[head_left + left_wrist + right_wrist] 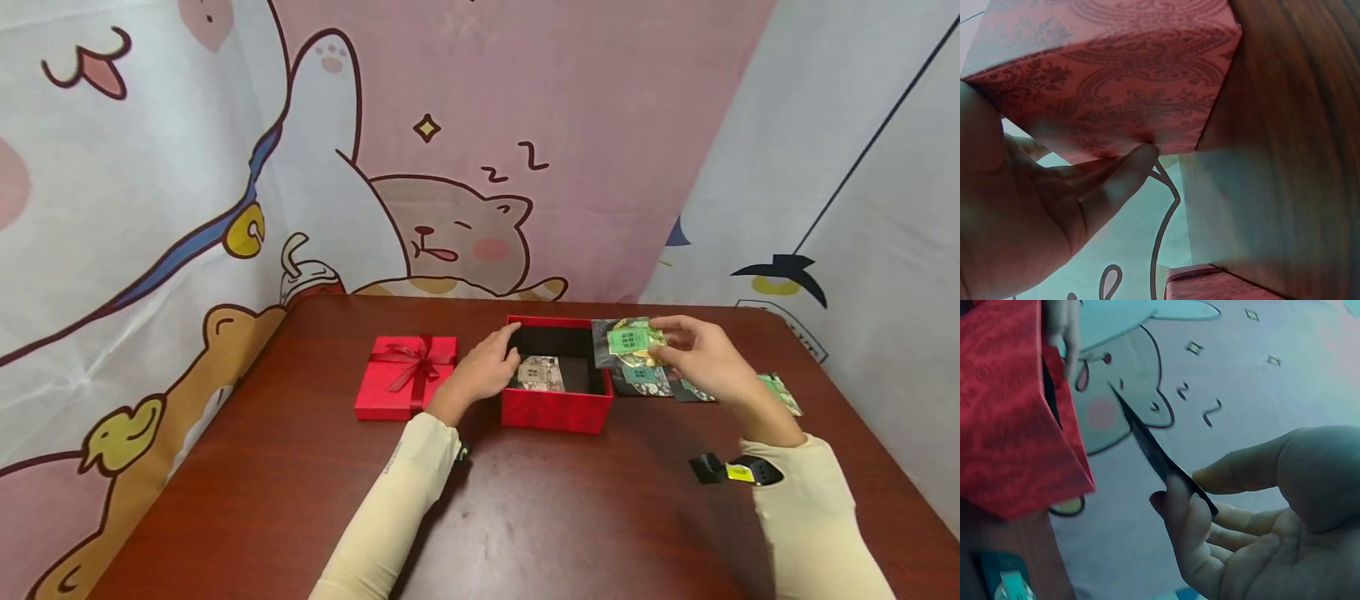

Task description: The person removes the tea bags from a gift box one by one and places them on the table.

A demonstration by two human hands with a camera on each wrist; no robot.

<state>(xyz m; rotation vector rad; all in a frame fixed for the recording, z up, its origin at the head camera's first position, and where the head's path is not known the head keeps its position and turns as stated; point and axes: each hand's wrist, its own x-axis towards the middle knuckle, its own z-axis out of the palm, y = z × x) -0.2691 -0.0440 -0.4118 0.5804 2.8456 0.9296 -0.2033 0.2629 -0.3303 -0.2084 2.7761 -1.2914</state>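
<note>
My left hand (489, 363) holds the left wall of an open red box (557, 410) with a black inside. In the left wrist view a finger of the left hand (1041, 200) lies against the box's patterned outer side (1129, 94). My right hand (707, 357) pinches a flat dark sachet with a green label (632, 340) above the box's right rim. The right wrist view shows this sachet (1154, 453) edge-on between thumb and fingers. Inside the box, at its left, lies a pale patterned sachet (540, 372).
A red lid with a ribbon bow (382, 392) lies left of the box on the brown table (570, 517). Right of the box lie a sachet with a teal label (643, 379), another dark sachet (686, 392) partly hidden by the hand, and a green one (782, 395). Behind hangs a cartoon cloth (600, 167).
</note>
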